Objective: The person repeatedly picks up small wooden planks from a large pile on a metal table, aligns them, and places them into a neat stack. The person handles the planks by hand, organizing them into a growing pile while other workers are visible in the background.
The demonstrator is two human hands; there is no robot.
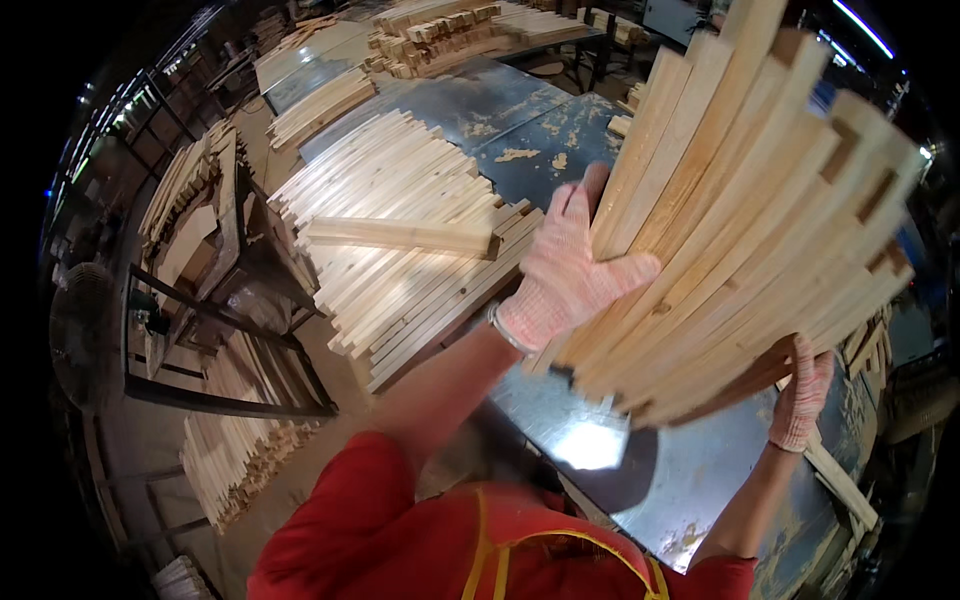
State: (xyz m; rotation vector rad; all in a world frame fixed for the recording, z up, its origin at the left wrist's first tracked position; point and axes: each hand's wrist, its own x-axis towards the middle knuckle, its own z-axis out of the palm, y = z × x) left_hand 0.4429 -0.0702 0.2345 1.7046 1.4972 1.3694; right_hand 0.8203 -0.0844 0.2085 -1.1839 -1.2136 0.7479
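A broad bundle of pale wooden strips (700,220) is tilted up above the metal table, pressed between my two gloved hands. My left hand (572,262) lies along the bundle's left side, thumb across the front strips and the other fingers toward the far edge. At the lower right, my right hand (803,392) grips the opposite side, its fingertips partly hidden behind the wood. To the left, a row of wooden strips (400,290) lies side by side on the table, with one loose strip (400,236) laid across them.
The blue-grey metal table (570,405) reflects light under the bundle. Farther off are stacks of short wooden blocks (430,38) and another row of strips (320,105). A dark metal frame (225,400) and a pile of wood (240,440) stand at left. Scrap strips (838,475) lie at right.
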